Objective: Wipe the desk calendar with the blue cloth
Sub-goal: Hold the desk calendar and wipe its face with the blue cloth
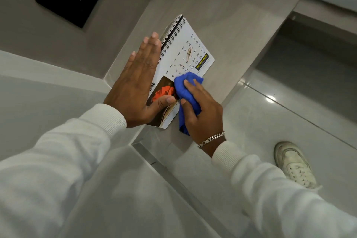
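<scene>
Two hands work over a pale grey stone counter. The left hand lies flat, fingers stretched out and close together, thumb pressing the white spiral-bound desk calendar, which lies flat on the counter. Just right of it, the right hand has its fingers curled around a bunched blue cloth, pressing it on the calendar's lower edge. A white sneaker stands on the floor.
</scene>
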A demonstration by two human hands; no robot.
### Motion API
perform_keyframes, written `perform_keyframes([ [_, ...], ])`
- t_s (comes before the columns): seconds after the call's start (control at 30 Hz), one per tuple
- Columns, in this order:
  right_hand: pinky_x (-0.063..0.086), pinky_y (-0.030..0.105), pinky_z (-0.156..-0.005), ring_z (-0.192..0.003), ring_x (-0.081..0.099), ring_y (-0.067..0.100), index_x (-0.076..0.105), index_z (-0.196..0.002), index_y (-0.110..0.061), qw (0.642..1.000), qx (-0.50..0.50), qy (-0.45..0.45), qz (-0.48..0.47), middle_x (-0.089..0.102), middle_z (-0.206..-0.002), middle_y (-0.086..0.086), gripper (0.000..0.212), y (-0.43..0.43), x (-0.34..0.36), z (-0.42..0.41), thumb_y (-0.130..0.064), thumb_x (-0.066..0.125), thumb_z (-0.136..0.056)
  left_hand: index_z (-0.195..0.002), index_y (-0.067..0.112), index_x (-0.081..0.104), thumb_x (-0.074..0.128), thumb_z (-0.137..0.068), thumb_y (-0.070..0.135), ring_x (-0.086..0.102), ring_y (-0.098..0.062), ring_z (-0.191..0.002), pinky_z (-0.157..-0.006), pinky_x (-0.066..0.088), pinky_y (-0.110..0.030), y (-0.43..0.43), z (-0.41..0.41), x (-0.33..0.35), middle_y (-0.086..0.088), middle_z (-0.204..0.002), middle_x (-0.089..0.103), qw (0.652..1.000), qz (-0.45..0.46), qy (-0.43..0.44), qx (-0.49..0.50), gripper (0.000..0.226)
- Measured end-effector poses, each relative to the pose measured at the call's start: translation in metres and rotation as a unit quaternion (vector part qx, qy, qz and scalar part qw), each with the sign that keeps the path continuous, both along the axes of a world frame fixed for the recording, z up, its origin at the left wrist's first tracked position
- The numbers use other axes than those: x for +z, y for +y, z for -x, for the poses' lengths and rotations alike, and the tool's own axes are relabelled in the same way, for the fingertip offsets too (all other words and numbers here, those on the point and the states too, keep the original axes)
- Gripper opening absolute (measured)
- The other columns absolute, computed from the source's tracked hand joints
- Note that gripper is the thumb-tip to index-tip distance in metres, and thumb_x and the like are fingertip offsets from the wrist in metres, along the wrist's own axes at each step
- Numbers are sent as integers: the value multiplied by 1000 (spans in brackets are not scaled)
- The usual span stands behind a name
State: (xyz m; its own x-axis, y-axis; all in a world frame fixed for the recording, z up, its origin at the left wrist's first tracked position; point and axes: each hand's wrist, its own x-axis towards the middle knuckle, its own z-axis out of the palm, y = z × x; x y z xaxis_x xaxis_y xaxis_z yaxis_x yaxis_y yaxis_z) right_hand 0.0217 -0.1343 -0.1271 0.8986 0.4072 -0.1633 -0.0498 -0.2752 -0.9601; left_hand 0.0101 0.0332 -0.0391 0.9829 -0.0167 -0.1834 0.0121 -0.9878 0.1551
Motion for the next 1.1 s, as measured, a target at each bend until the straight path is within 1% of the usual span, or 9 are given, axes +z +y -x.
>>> perform_keyframes([
  [0.1, 35, 37, -114, -136, 43, 24, 49, -136, -15, 1000, -10, -8, 0, 50, -144, 9, 45, 0, 1, -7, -17, 58, -92, -153, 13, -7, 35, -83, 74, -8, -15, -153, -124, 2, -42, -1, 0, 0, -7, -166, -4, 1000, 3, 0, 4, 102],
  [0.2, 36, 37, -113, -133, 46, 26, 50, -134, -8, 996, -75, -49, -3, 53, -140, 14, 45, 6, 6, -30, -14, 60, -91, -153, 15, -7, 36, -83, 74, -8, -15, -153, -123, 0, -38, -2, 1, 0, -6, -166, -4, 1000, 3, -4, 6, 102],
  [0.37, 38, 40, -113, -132, 48, 26, 53, -132, -5, 988, -138, -54, -34, 54, -138, 15, 44, 14, 14, -51, -10, 61, -89, -153, 12, -7, 36, -83, 73, -7, -17, -153, -124, 7, -48, -3, 0, 2, -8, -166, -4, 1000, 2, 4, 6, 103],
  [0.47, 38, 43, -113, -135, 45, 27, 50, -135, -8, 995, -78, -61, -17, 51, -142, 15, 45, 13, 14, -27, -14, 59, -91, -153, 12, -7, 36, -82, 73, -7, -18, -153, -124, 9, -50, -5, 1, 5, -8, -166, -4, 1000, 3, 11, 9, 103],
  [0.6, 38, 44, -113, -137, 41, 24, 43, -140, -21, 999, 23, -47, -9, 42, -150, 8, 48, 8, 9, 2, -25, 56, -94, -153, 12, -7, 35, -82, 73, -6, -18, -153, -125, 8, -48, -5, 0, 8, -7, -166, -4, 1000, 15, 19, 10, 103],
  [0.77, 36, 42, -113, -136, 41, 27, 45, -139, -16, 994, -33, -100, -7, 43, -149, 11, 48, 12, 16, -32, -23, 55, -93, -154, 12, -7, 39, -82, 71, -7, -17, -153, -124, 10, -50, -5, 1, 7, -5, -166, -5, 1000, 16, 23, 8, 104],
  [0.93, 38, 50, -112, -138, 39, 27, 43, -139, -14, 989, -72, -126, -24, 42, -149, 13, 48, 19, 20, -60, -19, 55, -93, -153, 19, -11, 36, -81, 75, -8, -15, -153, -124, 8, -47, -4, 1, 5, 0, -165, -9, 1000, 18, 15, 6, 103],
  [1.0, 38, 51, -111, -138, 39, 29, 44, -138, -11, 988, -50, -146, -11, 43, -148, 14, 48, 16, 15, -45, -18, 56, -92, -152, 21, -12, 36, -81, 75, -8, -13, -152, -125, 7, -43, -4, 1, 5, 3, -164, -10, 1000, 22, 16, 5, 102],
  [1.1, 35, 54, -112, -139, 36, 30, 45, -138, -11, 987, 41, -156, 1, 40, -149, 13, 49, 9, 1, -6, -18, 57, -91, -153, 19, -10, 34, -81, 76, -7, -12, -152, -124, 6, -40, -2, 2, 4, 2, -165, -7, 1000, 24, 8, 1, 102],
])
